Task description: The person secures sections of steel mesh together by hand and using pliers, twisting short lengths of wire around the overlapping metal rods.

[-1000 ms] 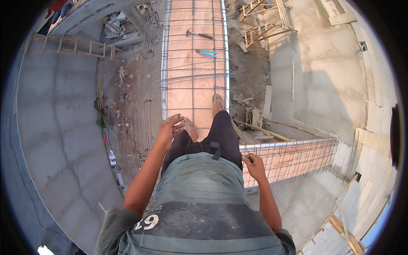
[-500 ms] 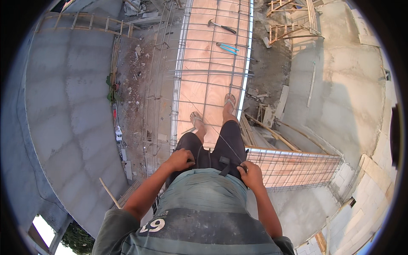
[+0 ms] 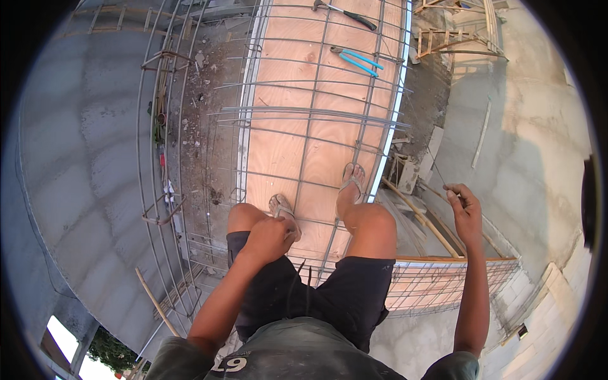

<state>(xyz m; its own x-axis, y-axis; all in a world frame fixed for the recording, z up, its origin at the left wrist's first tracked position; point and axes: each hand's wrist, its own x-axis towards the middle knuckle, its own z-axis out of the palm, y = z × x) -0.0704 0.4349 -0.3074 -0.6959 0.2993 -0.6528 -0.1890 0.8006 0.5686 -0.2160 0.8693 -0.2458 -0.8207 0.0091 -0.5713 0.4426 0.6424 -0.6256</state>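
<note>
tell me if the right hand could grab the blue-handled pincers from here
Probably not without leaning or stepping forward: nothing covers the blue-handled pincers, but they lie well ahead of the right hand, beyond the right foot.

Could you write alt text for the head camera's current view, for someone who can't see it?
A person's right hand holds a thin wire out to the side; the left hand is by the left knee. Sandalled feet stand among steel bars over plywood; blue-handled pincers and a hammer lie ahead.
</note>
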